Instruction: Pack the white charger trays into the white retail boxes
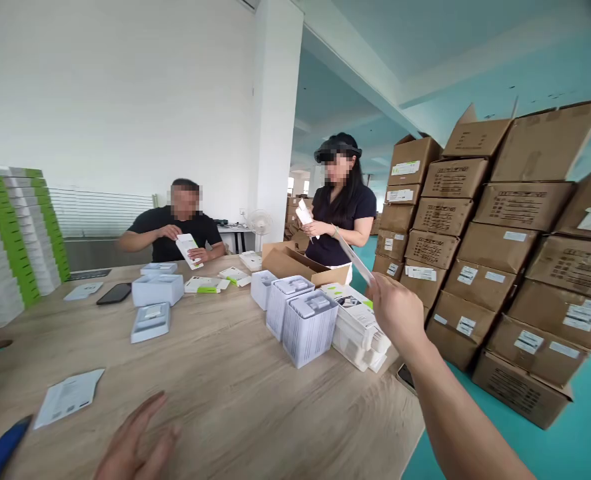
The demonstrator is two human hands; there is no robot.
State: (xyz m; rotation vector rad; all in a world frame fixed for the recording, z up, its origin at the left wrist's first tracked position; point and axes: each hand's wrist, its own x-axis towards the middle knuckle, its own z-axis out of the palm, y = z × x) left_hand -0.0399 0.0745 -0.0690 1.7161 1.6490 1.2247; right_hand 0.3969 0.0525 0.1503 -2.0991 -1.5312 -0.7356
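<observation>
1. Right hand: raised above the near right corner of the wooden table. The fingers are closed on the lower end of a thin white card.
2. Card position: held in the air, edge-on, slanting up and far-left. It is just right of three upright white boxes and near an open cardboard carton.
3. Left hand: open, fingers spread, holding nothing. It is at the near edge of the table; contact with the wood cannot be confirmed.
4. Nearest items to the left hand: a white printed leaflet on the table and a blue object at near left.
5. Far end: a seated person holds a white box; a standing person holds a white item.
6. Right side: stacked cardboard cartons.
</observation>
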